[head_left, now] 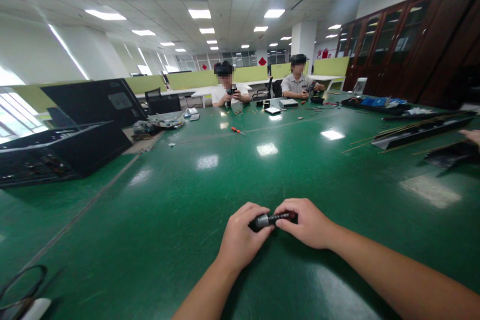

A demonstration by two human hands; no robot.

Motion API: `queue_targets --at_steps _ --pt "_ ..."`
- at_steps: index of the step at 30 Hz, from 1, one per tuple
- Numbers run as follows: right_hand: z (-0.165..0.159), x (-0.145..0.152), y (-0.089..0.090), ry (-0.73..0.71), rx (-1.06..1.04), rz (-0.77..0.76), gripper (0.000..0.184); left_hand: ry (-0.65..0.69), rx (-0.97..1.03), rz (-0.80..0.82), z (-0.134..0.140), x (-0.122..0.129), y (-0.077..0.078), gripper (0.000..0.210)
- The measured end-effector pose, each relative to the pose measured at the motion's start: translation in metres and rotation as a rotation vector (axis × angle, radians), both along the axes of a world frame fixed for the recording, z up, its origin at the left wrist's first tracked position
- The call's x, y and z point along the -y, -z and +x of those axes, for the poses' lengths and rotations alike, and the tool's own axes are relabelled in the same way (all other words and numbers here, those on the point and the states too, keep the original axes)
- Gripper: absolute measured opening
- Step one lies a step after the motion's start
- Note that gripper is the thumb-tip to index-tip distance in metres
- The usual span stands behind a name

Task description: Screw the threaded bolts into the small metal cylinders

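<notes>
Low over the green table, my left hand (240, 235) is closed around the left end of a small black cylinder with a silver band (263, 220). My right hand (309, 222) grips its other end, a thinner dark part that looks ridged or threaded, with a reddish-brown tint near the fingers. The piece lies roughly level between both hands, with only its middle showing. Fingers cover its ends, so its exact kind cannot be made out.
An orange-handled screwdriver (237, 131) lies ahead on the green tabletop (180, 240). Black metal casing (75, 152) stands at left. Thin rods and black channels (420, 132) lie at right, near another person's hand (470, 135). Two people (229, 92) sit opposite, holding small items.
</notes>
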State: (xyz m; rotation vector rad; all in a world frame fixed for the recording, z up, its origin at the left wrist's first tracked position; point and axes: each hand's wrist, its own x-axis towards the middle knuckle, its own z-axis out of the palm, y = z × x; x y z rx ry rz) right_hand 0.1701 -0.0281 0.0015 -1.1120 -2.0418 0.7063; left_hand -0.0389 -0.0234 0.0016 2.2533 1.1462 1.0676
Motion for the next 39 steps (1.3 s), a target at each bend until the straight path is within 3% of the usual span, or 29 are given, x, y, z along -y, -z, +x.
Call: queue_targets --at_steps 39 --pt "0.0019 -0.0015 0.0003 0.108 0.004 -0.003 0.004 -0.021 -0.002 -0.022 -0.0041 -0.0022 0.0007 0.028"
